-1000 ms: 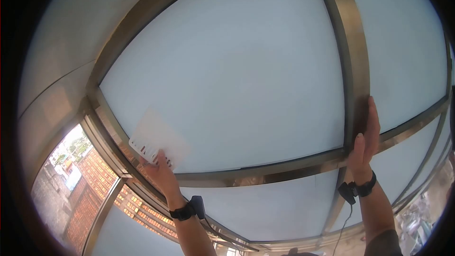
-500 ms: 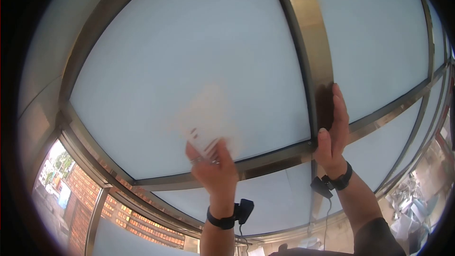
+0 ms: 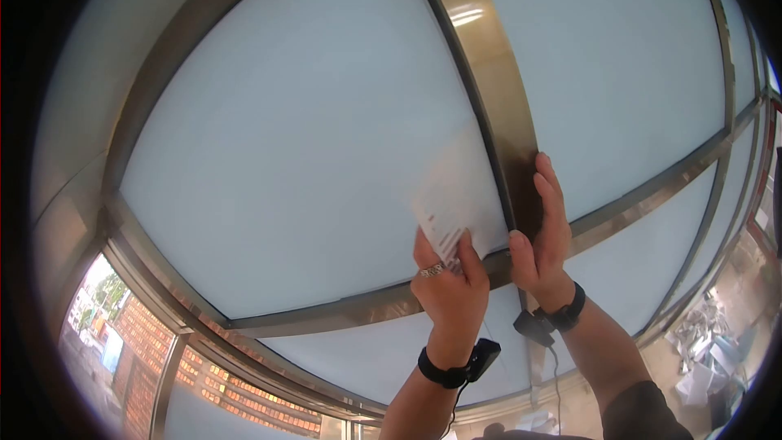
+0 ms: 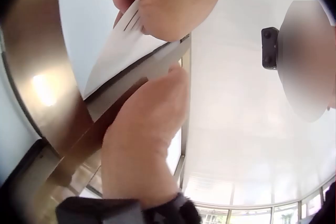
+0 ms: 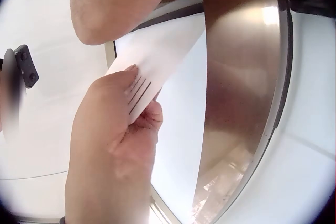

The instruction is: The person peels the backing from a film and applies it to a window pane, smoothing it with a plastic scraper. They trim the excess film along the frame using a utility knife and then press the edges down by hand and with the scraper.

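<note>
My left hand (image 3: 452,301) pinches a thin white slotted plastic scraper (image 3: 456,204) between thumb and fingers. In the head view, the scraper's blade lies over the pale glossy panel (image 3: 301,147), close to the lower right corner of its frame. A ring shows on one left finger. Just to the right, my right hand (image 3: 546,248) rests along the brown metal upright (image 3: 481,41), fingers extended and thumb apart. In the left wrist view the scraper (image 4: 113,56) tapers down toward the corner where panel and metal meet. The right wrist view shows the left thumb flat on the scraper (image 5: 163,58).
A metal crossbar (image 3: 350,310) runs under the panel. More pale panels (image 3: 619,73) lie beyond the upright. At lower left a window (image 3: 134,310) looks onto tiled roofs. Crumpled material (image 3: 713,358) is piled at lower right. Cables hang from both wrist cameras.
My left hand has carried the scraper rightward from the panel's lower left corner to near the upright. The right hand stays against the upright, and the head view has shifted.
</note>
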Demonstrator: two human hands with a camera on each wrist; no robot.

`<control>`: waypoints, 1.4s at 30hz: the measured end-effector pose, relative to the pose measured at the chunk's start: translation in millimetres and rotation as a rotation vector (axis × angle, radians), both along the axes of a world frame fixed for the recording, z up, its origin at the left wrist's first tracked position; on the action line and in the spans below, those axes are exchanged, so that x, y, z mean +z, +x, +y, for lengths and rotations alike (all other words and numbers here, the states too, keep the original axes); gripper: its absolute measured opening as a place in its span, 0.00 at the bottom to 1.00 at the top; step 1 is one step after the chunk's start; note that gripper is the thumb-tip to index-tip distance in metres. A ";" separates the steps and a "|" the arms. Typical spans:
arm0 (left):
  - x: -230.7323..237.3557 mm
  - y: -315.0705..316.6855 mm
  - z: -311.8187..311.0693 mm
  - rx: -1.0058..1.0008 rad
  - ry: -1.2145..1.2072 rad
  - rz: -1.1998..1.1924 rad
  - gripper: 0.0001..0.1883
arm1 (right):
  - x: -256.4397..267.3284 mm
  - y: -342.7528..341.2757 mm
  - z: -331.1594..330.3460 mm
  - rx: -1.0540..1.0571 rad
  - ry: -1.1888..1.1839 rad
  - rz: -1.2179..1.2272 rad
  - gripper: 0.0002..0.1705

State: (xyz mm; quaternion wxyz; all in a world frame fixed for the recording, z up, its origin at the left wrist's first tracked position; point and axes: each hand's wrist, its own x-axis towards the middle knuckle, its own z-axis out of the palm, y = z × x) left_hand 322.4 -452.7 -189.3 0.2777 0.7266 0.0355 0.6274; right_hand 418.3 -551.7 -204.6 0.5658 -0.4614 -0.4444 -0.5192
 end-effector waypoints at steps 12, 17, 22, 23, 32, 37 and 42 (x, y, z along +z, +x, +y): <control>9.7 -83.7 69.0 0.449 0.931 0.381 0.26 | 0.6 -3.3 -2.6 -0.039 -0.005 0.003 0.38; 43.8 -66.6 55.8 0.396 0.971 0.521 0.27 | -1.3 -2.9 -1.4 -0.029 -0.007 0.013 0.38; 126.9 -47.4 51.8 0.513 1.083 0.306 0.28 | -2.5 -1.9 -1.7 -0.007 -0.018 0.016 0.38; 142.7 -43.4 52.7 0.538 1.108 0.231 0.28 | -3.3 -1.2 -1.2 -0.005 -0.013 0.013 0.38; 250.3 -23.9 54.0 0.571 1.159 0.026 0.29 | -7.5 3.6 1.5 0.008 0.007 -0.007 0.38; 271.0 -24.6 55.8 0.523 1.143 0.056 0.29 | -8.1 1.2 1.3 0.009 0.015 -0.003 0.37; 270.2 -22.2 62.2 0.502 1.152 -0.013 0.28 | -4.6 1.1 0.1 -0.039 0.014 -0.015 0.36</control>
